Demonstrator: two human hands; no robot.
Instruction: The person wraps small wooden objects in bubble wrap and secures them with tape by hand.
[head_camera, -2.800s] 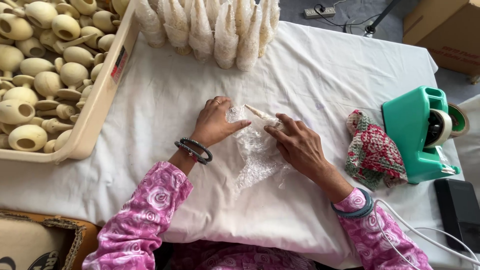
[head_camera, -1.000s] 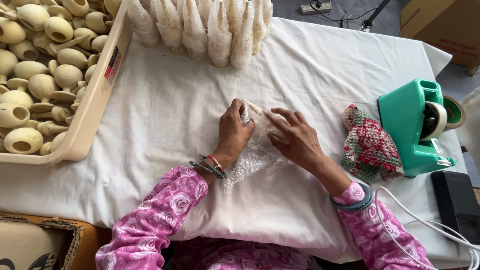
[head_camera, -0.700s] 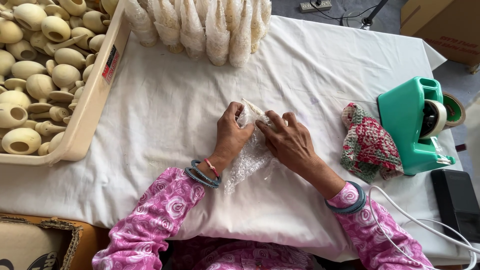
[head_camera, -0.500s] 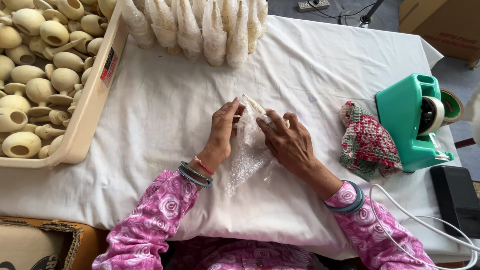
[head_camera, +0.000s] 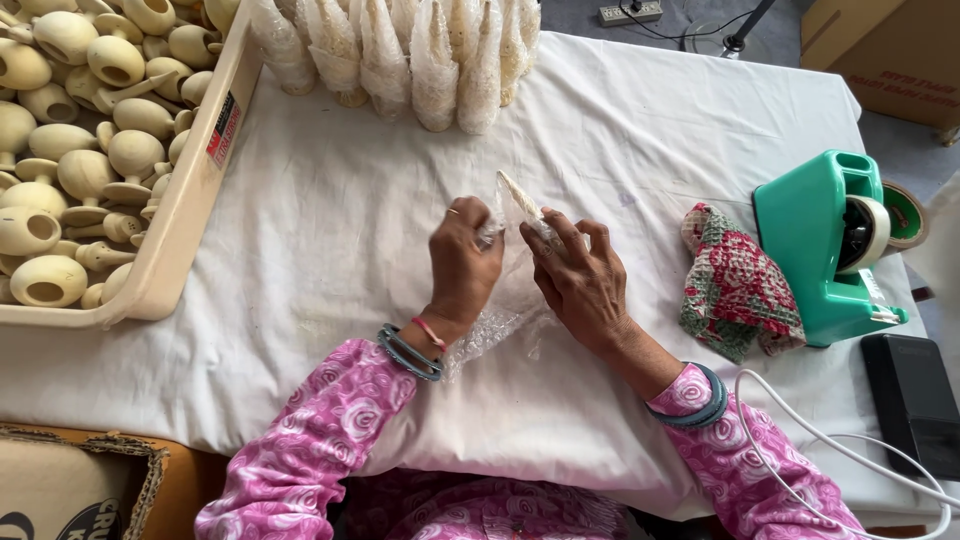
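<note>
My left hand (head_camera: 463, 262) and my right hand (head_camera: 576, 278) meet at the middle of the white-clothed table (head_camera: 330, 230). Between them they hold a sheet of clear bubble wrap (head_camera: 505, 322) folded around a pale wooden piece (head_camera: 520, 198), whose tip sticks up above my fingers. The left hand pinches the wrap from the left side. My right hand presses its fingers against the wrap from the right. Loose wrap trails down toward my left wrist.
A cream tray (head_camera: 190, 190) at the left holds several pale wooden pieces (head_camera: 80, 150). Several bubble-wrapped cones (head_camera: 400, 50) stand at the back. A green tape dispenser (head_camera: 830, 245), a red and green cloth (head_camera: 735, 280), a black device (head_camera: 915, 400) and a white cable (head_camera: 800, 440) lie right.
The wrap lay flat under both hands; they have since drawn together and lifted it, folding it upright around the wooden piece.
</note>
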